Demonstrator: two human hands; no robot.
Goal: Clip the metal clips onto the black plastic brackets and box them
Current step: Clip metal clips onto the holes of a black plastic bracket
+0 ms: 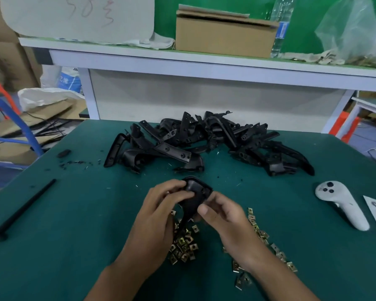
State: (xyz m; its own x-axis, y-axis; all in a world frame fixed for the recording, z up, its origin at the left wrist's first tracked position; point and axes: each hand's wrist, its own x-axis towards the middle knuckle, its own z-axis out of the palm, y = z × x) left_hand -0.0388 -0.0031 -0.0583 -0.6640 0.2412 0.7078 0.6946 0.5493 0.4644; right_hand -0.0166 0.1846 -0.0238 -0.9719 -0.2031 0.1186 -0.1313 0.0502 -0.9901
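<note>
A green work table (52, 246) is filling the lower frame, and a heap of black plastic brackets (204, 144) is lying across its middle, well beyond the hands; a cardboard box (224, 36) is sitting on the shelf at upper centre, probably where finished pieces are going. Just below centre, both hands are holding one bracket (197, 193) up off the table — the left hand (159, 211) is curling its fingers round the bracket's left side and stem, the right hand (221, 211) is pinching the lower right edge between thumb and fingers. Loose metal clips (183, 246) are lying scattered beneath and to the right of the hands, toward the bottom of the frame. The bracket is looking stiff, light and smooth, so it should be handling easily if gripped by its thick curved body while the thin edge stays free to take a clip; the clips are looking small, springy and sharp-edged, best pinched by their flat sides. Whether a clip is already sitting under the right fingers is hard to make out — the thumb is covering that spot, and the bracket's lower stem is disappearing behind the left hand, while both forearms are cut off at the bottom edge
</note>
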